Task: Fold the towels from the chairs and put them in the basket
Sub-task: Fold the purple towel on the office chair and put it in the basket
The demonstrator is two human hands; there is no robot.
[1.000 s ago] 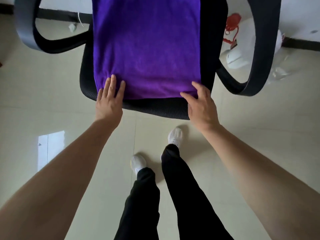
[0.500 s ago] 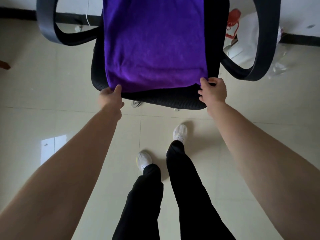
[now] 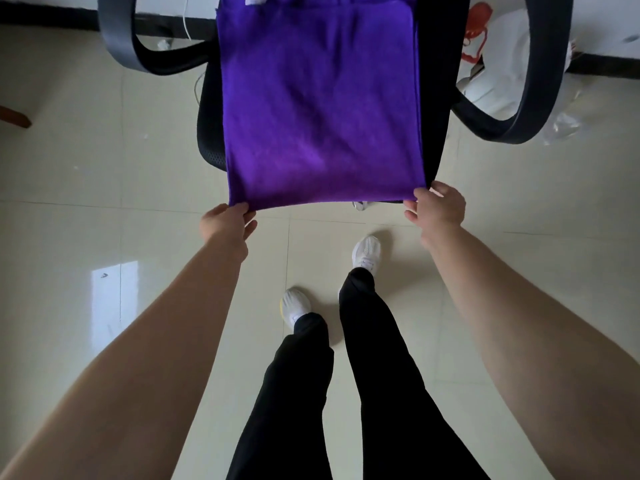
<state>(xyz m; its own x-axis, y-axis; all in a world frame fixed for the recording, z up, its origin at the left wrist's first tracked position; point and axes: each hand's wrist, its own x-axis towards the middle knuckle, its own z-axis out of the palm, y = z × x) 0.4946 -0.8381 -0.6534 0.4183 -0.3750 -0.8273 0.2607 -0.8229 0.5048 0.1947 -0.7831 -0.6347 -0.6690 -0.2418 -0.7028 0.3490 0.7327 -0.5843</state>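
Note:
A purple towel (image 3: 322, 109) lies spread over the seat of a black office chair (image 3: 438, 109), its near edge pulled out past the seat front. My left hand (image 3: 227, 225) pinches the towel's near left corner. My right hand (image 3: 438, 207) pinches the near right corner. The towel is stretched flat between both hands. No basket is in view.
The chair's two curved armrests (image 3: 117, 32) reach out on either side of the seat. White plastic bags and a red item (image 3: 502, 64) lie on the floor behind the right armrest. My legs and white shoes (image 3: 366, 252) stand on glossy beige tiles.
Both hands went from resting flat on the towel to pinching its near corners, then drew the near edge toward me past the seat front.

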